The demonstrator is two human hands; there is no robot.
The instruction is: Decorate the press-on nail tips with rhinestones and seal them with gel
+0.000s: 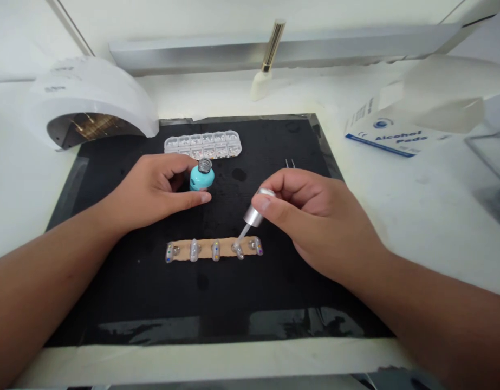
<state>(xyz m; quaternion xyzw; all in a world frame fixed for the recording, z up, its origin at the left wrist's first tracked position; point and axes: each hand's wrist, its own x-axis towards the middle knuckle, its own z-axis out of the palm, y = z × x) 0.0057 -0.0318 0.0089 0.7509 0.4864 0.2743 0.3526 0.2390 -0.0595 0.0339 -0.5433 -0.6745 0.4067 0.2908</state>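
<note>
My left hand is closed around a small turquoise nail polish bottle, whose neck is uncapped. Between the fingertips of my right hand is the silver cap of a nail polish brush. Its brush slants down to the left, and the tip is at the fourth press-on nail from the left. Several such nails, some with coloured stones, lie across a tan strip on the black mat. Two thin metal prongs show behind my right hand; whether it holds them I cannot tell.
A clear compartment case with small decorations lies at the mat's back. A white nail lamp stands back left. Behind the mat is a pale bottle with a gold cap. An alcohol pads box is at the right.
</note>
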